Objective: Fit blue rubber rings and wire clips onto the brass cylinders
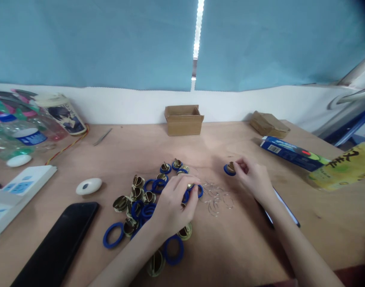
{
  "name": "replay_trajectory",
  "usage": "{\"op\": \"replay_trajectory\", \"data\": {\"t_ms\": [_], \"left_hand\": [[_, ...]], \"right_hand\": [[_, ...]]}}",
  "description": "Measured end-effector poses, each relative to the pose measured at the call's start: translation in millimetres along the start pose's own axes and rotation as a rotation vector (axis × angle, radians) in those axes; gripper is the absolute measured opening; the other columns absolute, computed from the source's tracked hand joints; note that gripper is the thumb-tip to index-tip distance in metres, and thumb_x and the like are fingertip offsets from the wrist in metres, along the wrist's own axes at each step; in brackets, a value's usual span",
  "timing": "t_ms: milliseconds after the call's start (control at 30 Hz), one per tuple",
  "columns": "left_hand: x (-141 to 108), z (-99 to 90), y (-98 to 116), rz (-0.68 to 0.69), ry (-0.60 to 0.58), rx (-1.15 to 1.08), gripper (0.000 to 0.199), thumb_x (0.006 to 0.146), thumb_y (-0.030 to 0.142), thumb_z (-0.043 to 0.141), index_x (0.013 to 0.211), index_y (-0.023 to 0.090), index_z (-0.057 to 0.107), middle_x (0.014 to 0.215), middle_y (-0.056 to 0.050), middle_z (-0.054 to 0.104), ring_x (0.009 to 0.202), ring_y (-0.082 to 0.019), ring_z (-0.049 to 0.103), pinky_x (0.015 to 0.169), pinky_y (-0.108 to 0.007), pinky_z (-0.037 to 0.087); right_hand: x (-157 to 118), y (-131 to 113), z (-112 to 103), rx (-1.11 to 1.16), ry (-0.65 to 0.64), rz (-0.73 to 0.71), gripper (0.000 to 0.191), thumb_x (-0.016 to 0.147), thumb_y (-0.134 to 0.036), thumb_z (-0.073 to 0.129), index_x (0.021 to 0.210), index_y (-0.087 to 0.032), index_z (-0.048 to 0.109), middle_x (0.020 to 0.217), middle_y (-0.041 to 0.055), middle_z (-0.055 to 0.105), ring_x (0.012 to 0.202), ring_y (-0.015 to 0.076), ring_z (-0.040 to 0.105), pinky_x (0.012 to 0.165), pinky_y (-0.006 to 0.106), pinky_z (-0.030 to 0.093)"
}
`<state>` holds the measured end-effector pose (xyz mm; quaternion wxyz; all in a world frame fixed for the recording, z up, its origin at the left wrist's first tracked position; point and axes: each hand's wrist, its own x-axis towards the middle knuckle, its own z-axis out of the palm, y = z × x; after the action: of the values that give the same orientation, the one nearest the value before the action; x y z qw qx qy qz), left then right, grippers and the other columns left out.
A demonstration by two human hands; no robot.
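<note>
My right hand (251,177) is closed in a pinch on a brass-coloured metal part with a blue ring (229,171) around its base, low over the table. Over the right side of a loose pile, my left hand (174,205) has thumb and fingers pressed together at a small brass-coloured metal part (190,185), mostly covered by the fingers. Round it lie several brass-coloured round parts with upright tabs (121,203) and several loose blue rings (113,235). Thin silvery wire rings (214,197) lie between my two hands. A few brass parts sit in blue rings (165,168) behind my left hand.
A small open cardboard box (184,125) stands at the back. On the left are a black phone (56,243), a white oval object (89,186), a power strip (20,191), tweezers (103,136) and bottles (29,133). A blue carton (292,153) and yellow packet (345,167) lie right.
</note>
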<state>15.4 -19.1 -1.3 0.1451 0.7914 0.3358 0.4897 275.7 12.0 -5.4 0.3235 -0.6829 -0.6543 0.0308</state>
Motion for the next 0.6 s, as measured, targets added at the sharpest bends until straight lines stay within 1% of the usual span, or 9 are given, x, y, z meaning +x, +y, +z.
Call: {"op": "replay_trajectory", "data": {"t_ms": [167, 333, 600], "left_hand": [[-1.5, -0.3, -1.1, -0.004, -0.022, 0.005, 0.020, 0.088, 0.005, 0.054, 0.099, 0.021, 0.058, 0.094, -0.005, 0.068, 0.090, -0.021, 0.065, 0.081, -0.037, 0.054], [-2.0, -0.1, -2.1, -0.022, -0.050, 0.021, 0.018, 0.089, 0.006, 0.053, 0.098, 0.020, 0.057, 0.093, -0.005, 0.067, 0.089, -0.021, 0.064, 0.080, -0.037, 0.053], [-1.1, 0.4, -4.2, -0.025, -0.067, 0.034, 0.017, 0.090, 0.007, 0.052, 0.097, 0.021, 0.057, 0.090, -0.005, 0.066, 0.087, -0.021, 0.063, 0.079, -0.038, 0.052]], "right_hand": [[-0.5, 4.1, 3.1, -0.047, -0.087, -0.040, 0.019, 0.087, -0.033, 0.051, 0.076, -0.022, 0.061, 0.056, 0.0018, 0.061, 0.051, 0.0183, 0.053, 0.054, 0.028, 0.032], [-1.4, 3.9, 3.1, -0.091, -0.133, -0.030, 0.018, 0.087, -0.031, 0.051, 0.080, -0.022, 0.064, 0.060, 0.0023, 0.064, 0.054, 0.0191, 0.055, 0.056, 0.029, 0.032], [-1.8, 1.4, 2.8, -0.120, -0.163, -0.025, 0.020, 0.087, -0.031, 0.050, 0.078, -0.021, 0.065, 0.063, 0.0037, 0.066, 0.056, 0.0205, 0.057, 0.057, 0.029, 0.032]]}}
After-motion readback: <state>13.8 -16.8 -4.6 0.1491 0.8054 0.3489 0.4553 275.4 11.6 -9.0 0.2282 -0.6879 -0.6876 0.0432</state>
